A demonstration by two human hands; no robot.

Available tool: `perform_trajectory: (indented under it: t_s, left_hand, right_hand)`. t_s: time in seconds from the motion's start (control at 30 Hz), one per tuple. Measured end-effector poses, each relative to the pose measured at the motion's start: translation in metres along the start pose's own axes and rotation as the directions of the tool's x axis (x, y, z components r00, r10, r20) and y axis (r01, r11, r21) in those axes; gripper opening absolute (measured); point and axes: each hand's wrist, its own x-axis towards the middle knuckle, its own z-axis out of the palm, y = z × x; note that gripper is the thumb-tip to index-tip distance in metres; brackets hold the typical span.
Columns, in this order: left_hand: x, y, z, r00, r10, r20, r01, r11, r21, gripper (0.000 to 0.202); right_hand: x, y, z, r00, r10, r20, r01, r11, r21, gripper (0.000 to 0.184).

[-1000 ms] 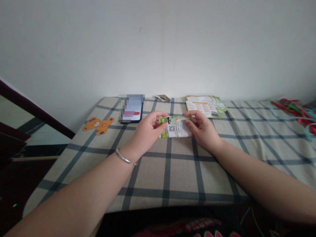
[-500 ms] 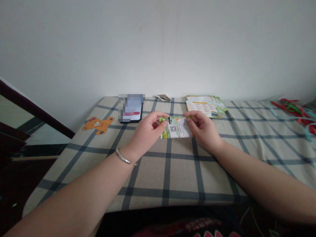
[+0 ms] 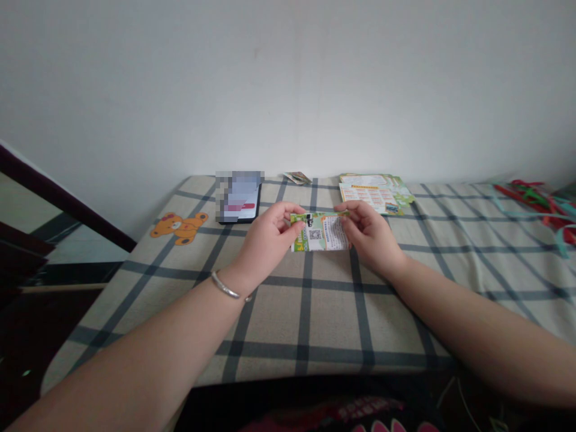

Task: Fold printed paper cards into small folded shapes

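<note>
Between my two hands is a printed paper leaflet, green and white, with a QR code and small text on the side facing me. My left hand pinches its left edge between thumb and fingers. At the right edge, my right hand grips it the same way. The leaflet is held above the checked tablecloth, tilted toward me. Whether it is folded or a single layer I cannot tell. Just behind my right hand lies a stack of similar printed leaflets.
A phone with a partly blurred screen lies behind my left hand. Near the wall sits a small folded paper piece. An orange bear cutout is on the left of the checked tablecloth. Red, green and teal strips lie far right.
The leaflet has shifted very slightly left and flattened a little between my fingers. Both hands keep their hold, nearly in the same place.
</note>
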Motion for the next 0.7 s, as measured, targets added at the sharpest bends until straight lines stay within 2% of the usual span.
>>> perform_trajectory:
  t_s: [0.4, 0.57, 0.7]
  left_hand:
    - [0.0006, -0.0013, 0.0005, 0.999, 0.029, -0.015, -0.029, 1.0, -0.006, 0.019]
    - [-0.0015, 0.003, 0.0004, 0.998, 0.061, 0.014, -0.062, 0.998, 0.022, 0.017]
    - [-0.0034, 0.0061, 0.0006, 0.997, 0.048, 0.052, -0.047, 0.999, -0.023, 0.019]
  right_hand:
    - [-0.001, -0.0024, 0.0001, 1.0, -0.02, 0.018, 0.021, 0.997, -0.078, 0.024]
    - [0.0006, -0.0059, 0.0022, 0.998, -0.004, -0.056, 0.001, 0.999, -0.041, 0.019]
    - [0.0022, -0.0042, 0.004, 0.992, 0.011, -0.127, -0.009, 1.0, 0.016, 0.014]
